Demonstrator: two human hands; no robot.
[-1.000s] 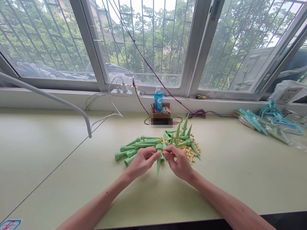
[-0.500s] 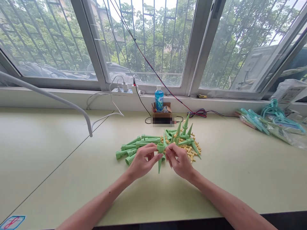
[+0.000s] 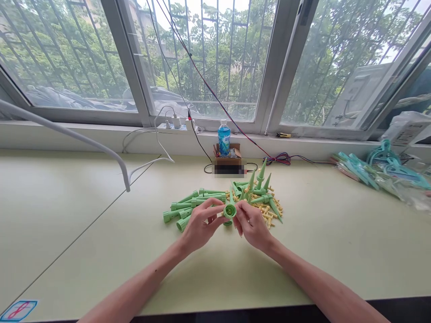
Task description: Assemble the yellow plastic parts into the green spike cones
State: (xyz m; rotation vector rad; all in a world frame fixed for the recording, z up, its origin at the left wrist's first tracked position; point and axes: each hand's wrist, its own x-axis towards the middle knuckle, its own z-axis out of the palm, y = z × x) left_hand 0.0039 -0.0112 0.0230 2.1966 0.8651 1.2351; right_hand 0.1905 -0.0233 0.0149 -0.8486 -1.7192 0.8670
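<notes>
A green plastic watering spike [image 3: 230, 211] has its round, open cup turned toward me, and a little yellow shows inside. My left hand [image 3: 204, 222] is closed on the cup's left side between thumb and fingers. At the cup's right edge, the fingers of my right hand [image 3: 251, 224] are pinched together. Whatever is between them is hidden. Behind my left hand lie several green spikes [image 3: 182, 206] in a loose stack. More green spikes [image 3: 261, 175], some standing point up, sit among small yellow T-shaped plastic pieces [image 3: 269, 217] behind my right hand.
A blue-labelled bottle [image 3: 224, 140] stands in a small cardboard box [image 3: 230, 160] at the back. Cables [image 3: 283, 158] run along the table's rear edge. Turquoise plastic items in clear bags [image 3: 387, 170] lie at far right. A white curved tube [image 3: 101, 144] hangs over the left side.
The green spike has tipped from point-down to having its open cup face me. My right fingers have come against the cup's edge; the left hand keeps its hold.
</notes>
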